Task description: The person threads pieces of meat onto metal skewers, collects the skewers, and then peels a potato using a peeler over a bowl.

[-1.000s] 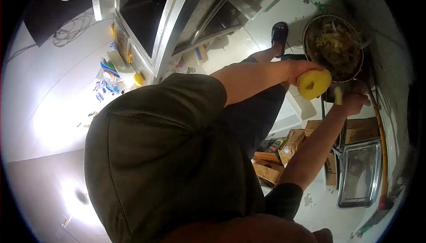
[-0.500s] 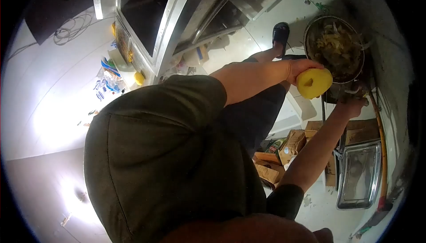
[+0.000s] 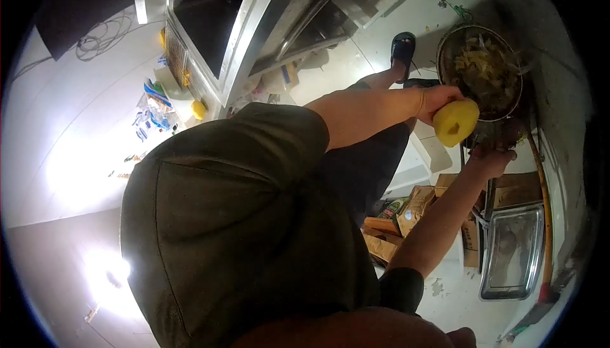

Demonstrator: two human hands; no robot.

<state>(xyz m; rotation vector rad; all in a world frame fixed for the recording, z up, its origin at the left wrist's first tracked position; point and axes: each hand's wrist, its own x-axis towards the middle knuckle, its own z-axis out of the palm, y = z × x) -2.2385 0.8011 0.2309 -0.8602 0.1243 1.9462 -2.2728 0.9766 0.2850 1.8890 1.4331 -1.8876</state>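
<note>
My left hand (image 3: 439, 101) is closed around a smooth yellow piece of produce that looks like a peeled potato (image 3: 455, 124), with a brownish spot on its surface. Below it in the head view, my right hand (image 3: 492, 160) has its fingers curled close to the potato. Something dark and blurred is at those fingers, and I cannot make out what it is. A wide round pan (image 3: 473, 26) stands just beyond both hands, with pale yellow peelings (image 3: 480, 62) and dark liquid or residue inside.
Cardboard boxes (image 3: 416, 209) and a clear rectangular container (image 3: 511, 252) lie near my right arm. A long wooden handle (image 3: 540, 202) leans along the wall. My sandalled foot (image 3: 403, 49) is beside the pan. A metal-framed cabinet (image 3: 244, 24) stands on the left side.
The potato has shifted slightly right and turned, so its spot sits lower. My right hand has moved a little left, closer under the potato.
</note>
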